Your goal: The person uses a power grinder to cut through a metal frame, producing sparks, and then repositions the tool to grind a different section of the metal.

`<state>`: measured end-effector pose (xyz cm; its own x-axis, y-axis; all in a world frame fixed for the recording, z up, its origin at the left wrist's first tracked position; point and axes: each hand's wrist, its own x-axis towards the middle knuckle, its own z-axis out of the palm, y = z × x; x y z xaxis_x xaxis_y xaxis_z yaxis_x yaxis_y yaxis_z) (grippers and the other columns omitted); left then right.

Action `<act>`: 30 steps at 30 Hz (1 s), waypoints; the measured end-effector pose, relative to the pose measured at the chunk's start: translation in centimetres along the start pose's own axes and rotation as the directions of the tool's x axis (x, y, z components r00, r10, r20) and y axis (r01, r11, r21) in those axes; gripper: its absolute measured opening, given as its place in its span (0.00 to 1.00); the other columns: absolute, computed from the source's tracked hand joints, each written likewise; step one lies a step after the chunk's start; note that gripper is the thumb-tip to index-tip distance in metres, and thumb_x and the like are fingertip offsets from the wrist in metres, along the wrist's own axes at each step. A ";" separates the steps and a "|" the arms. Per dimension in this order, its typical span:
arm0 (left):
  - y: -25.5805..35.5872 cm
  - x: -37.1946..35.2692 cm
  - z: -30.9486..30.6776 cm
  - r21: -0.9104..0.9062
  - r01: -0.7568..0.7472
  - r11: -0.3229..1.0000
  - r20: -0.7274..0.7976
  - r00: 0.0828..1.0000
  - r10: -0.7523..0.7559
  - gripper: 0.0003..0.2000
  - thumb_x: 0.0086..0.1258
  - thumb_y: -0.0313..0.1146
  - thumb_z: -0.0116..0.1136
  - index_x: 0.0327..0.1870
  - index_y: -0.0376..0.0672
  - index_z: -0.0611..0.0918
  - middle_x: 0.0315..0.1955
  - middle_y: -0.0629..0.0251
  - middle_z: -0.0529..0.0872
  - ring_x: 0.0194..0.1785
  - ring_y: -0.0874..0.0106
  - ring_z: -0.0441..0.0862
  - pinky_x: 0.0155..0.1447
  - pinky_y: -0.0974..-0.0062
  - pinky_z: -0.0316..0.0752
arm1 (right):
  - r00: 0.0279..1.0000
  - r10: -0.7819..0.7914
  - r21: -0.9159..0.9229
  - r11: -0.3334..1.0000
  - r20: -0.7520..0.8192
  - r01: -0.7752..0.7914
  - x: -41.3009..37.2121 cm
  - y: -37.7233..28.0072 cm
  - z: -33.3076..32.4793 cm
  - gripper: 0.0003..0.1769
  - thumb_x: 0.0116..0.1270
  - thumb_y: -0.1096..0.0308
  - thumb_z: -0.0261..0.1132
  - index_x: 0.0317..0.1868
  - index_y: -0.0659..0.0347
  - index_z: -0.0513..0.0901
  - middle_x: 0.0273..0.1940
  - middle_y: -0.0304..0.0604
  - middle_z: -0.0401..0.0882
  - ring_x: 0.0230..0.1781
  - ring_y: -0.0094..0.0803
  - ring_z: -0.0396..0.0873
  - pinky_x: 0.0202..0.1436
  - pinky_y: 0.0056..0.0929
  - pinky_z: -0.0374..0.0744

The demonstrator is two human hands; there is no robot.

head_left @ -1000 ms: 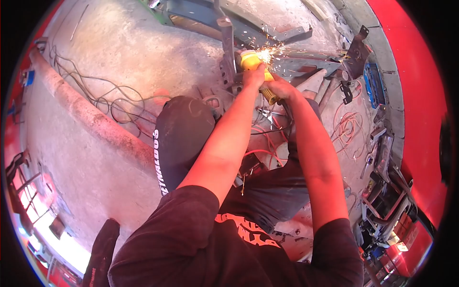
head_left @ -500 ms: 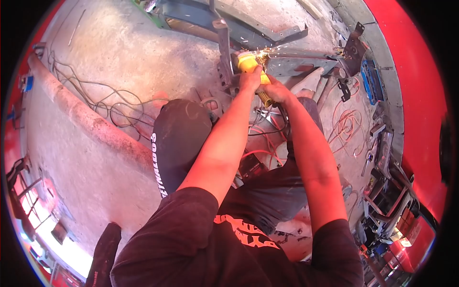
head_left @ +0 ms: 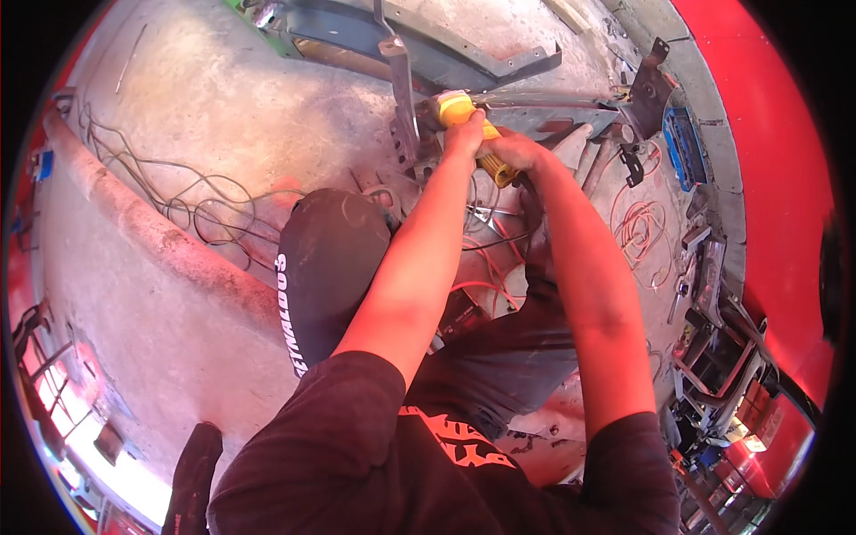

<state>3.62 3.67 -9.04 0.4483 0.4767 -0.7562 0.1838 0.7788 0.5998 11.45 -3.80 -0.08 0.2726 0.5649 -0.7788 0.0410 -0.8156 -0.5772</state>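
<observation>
Two hands are closed around one yellow grinder (head_left: 456, 110). The left hand (head_left: 464, 135) grips it just behind its head, thumb on top; the right hand (head_left: 515, 150) is wrapped around the body nearer the back end, which sticks out below the palm. Some fingers of both are hidden under the tool. The grinder is held above the floor (head_left: 178, 321), toward its far edge and in front of two bent knees; whether its disc touches metal cannot be told.

Just left of the grinder's head stands one metal bar (head_left: 401, 85) with a row of holes near its foot. Beyond it, at the floor's far edge, lies one long grey beam (head_left: 357, 36). Near the far right corner are one dark plate (head_left: 648, 89) and, just nearer, one blue tray (head_left: 685, 149) beside the concrete kerb (head_left: 727, 201).

One orange hose (head_left: 640, 227) lies coiled near the right edge. On the left side one long pipe (head_left: 160, 223) slants across the floor, with dark cord (head_left: 183, 203) looped next to it; the number of loops is unclear.
</observation>
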 end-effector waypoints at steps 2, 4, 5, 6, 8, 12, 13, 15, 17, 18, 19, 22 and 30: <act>-1.6 2.3 -0.4 0.042 -0.015 0.999 -0.013 1.000 0.016 0.38 0.70 0.57 0.65 0.65 0.25 0.79 0.64 0.43 0.83 0.64 0.57 0.84 0.64 0.63 0.78 | 1.000 -0.019 0.031 0.999 0.003 0.019 -1.1 -0.8 0.7 0.35 0.55 0.57 0.74 0.63 0.61 0.80 0.49 0.44 0.87 0.44 0.34 0.84 0.46 0.35 0.81; -1.4 1.9 -1.0 0.139 0.013 0.990 -0.098 0.995 0.001 0.39 0.69 0.58 0.65 0.64 0.25 0.80 0.64 0.41 0.82 0.66 0.55 0.83 0.65 0.62 0.77 | 1.000 -0.015 0.054 0.998 -0.024 0.016 -0.9 -0.3 1.4 0.36 0.55 0.56 0.74 0.64 0.60 0.80 0.48 0.44 0.87 0.44 0.34 0.84 0.46 0.35 0.81; -1.1 1.7 -1.1 0.184 0.027 0.983 -0.138 0.990 -0.001 0.39 0.69 0.59 0.65 0.64 0.25 0.80 0.65 0.40 0.82 0.67 0.54 0.82 0.65 0.61 0.77 | 0.999 -0.004 0.056 0.998 -0.053 0.007 -0.1 0.5 1.5 0.36 0.55 0.56 0.74 0.64 0.60 0.80 0.48 0.44 0.87 0.44 0.33 0.84 0.46 0.35 0.81; -1.1 1.3 -1.3 0.189 0.022 0.982 -0.151 0.988 0.007 0.39 0.69 0.59 0.65 0.63 0.24 0.80 0.64 0.40 0.82 0.66 0.54 0.83 0.66 0.61 0.77 | 0.997 0.005 0.056 0.998 -0.081 0.000 0.1 0.4 1.7 0.36 0.55 0.57 0.74 0.64 0.60 0.80 0.48 0.44 0.87 0.43 0.33 0.84 0.46 0.35 0.81; -0.8 0.6 -1.7 0.195 0.007 0.981 -0.182 0.983 0.029 0.39 0.69 0.60 0.64 0.62 0.24 0.81 0.64 0.39 0.82 0.66 0.53 0.83 0.66 0.60 0.77 | 0.997 -0.045 0.045 0.998 -0.069 0.049 -0.1 0.4 1.9 0.37 0.55 0.56 0.75 0.65 0.61 0.80 0.49 0.44 0.87 0.45 0.33 0.84 0.46 0.35 0.81; -2.3 3.1 -2.1 0.105 -0.026 0.994 -0.052 0.998 0.031 0.39 0.68 0.60 0.66 0.62 0.24 0.81 0.62 0.39 0.83 0.64 0.55 0.84 0.64 0.61 0.78 | 0.994 -0.081 -0.039 0.996 -0.078 0.078 0.3 0.6 2.1 0.41 0.53 0.53 0.76 0.67 0.62 0.78 0.51 0.46 0.87 0.48 0.34 0.84 0.50 0.35 0.81; -2.3 3.0 -2.1 0.094 -0.014 0.996 -0.057 0.998 0.019 0.39 0.68 0.59 0.66 0.62 0.24 0.81 0.62 0.40 0.84 0.64 0.55 0.84 0.63 0.61 0.79 | 0.991 -0.097 -0.049 0.995 -0.097 0.093 0.2 0.8 2.2 0.42 0.53 0.52 0.76 0.68 0.62 0.78 0.52 0.46 0.87 0.49 0.34 0.84 0.51 0.34 0.81; -1.9 2.5 -2.3 0.073 -0.014 0.997 -0.039 0.999 0.017 0.38 0.68 0.58 0.67 0.62 0.24 0.81 0.61 0.41 0.84 0.63 0.57 0.85 0.62 0.62 0.79 | 0.982 -0.133 -0.070 0.990 -0.134 0.124 0.2 1.2 2.6 0.44 0.52 0.51 0.76 0.68 0.63 0.77 0.53 0.47 0.87 0.50 0.34 0.84 0.53 0.34 0.81; -1.4 1.4 -2.5 0.057 -0.026 0.998 0.013 1.000 0.025 0.38 0.68 0.57 0.68 0.62 0.24 0.81 0.61 0.42 0.84 0.62 0.58 0.85 0.61 0.63 0.80 | 0.979 -0.104 -0.042 0.994 -0.175 0.098 0.9 2.2 2.9 0.43 0.53 0.52 0.76 0.69 0.63 0.77 0.53 0.47 0.87 0.50 0.33 0.84 0.54 0.33 0.81; -1.8 1.8 -2.4 0.055 -0.014 0.998 0.010 1.000 0.014 0.37 0.68 0.56 0.67 0.62 0.24 0.81 0.61 0.42 0.84 0.62 0.59 0.85 0.61 0.63 0.80 | 0.977 -0.088 -0.026 0.996 -0.196 0.084 1.3 2.7 2.9 0.43 0.53 0.53 0.76 0.69 0.63 0.77 0.54 0.48 0.87 0.50 0.33 0.84 0.54 0.33 0.80; -1.9 2.4 -2.2 0.053 -0.006 0.999 0.008 1.000 0.006 0.37 0.69 0.55 0.67 0.62 0.24 0.81 0.61 0.43 0.84 0.61 0.59 0.86 0.61 0.64 0.80 | 0.981 -0.084 -0.011 0.996 -0.177 0.084 1.7 3.0 2.7 0.42 0.53 0.54 0.76 0.69 0.63 0.77 0.53 0.47 0.87 0.50 0.33 0.84 0.54 0.33 0.81; -1.2 2.2 -2.2 0.014 0.025 1.000 -0.009 1.000 -0.025 0.36 0.69 0.53 0.67 0.63 0.24 0.80 0.61 0.43 0.84 0.61 0.59 0.86 0.60 0.63 0.80 | 0.991 -0.059 0.031 0.998 -0.124 0.063 1.2 1.7 2.5 0.40 0.54 0.57 0.75 0.68 0.63 0.78 0.52 0.46 0.87 0.48 0.32 0.83 0.52 0.33 0.81; -1.8 2.4 -2.4 0.085 -0.047 0.995 -0.015 0.999 0.048 0.37 0.68 0.54 0.67 0.62 0.22 0.80 0.60 0.40 0.84 0.61 0.57 0.85 0.60 0.61 0.80 | 0.980 -0.081 0.102 0.990 -0.184 0.101 -1.1 0.1 3.5 0.37 0.55 0.59 0.75 0.66 0.62 0.80 0.49 0.44 0.87 0.47 0.31 0.83 0.50 0.33 0.81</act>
<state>2.28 4.44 -12.58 0.4433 0.5200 -0.7302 0.2358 0.7183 0.6546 7.77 -4.08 -0.20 0.4407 0.5961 -0.6711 -0.0304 -0.7373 -0.6749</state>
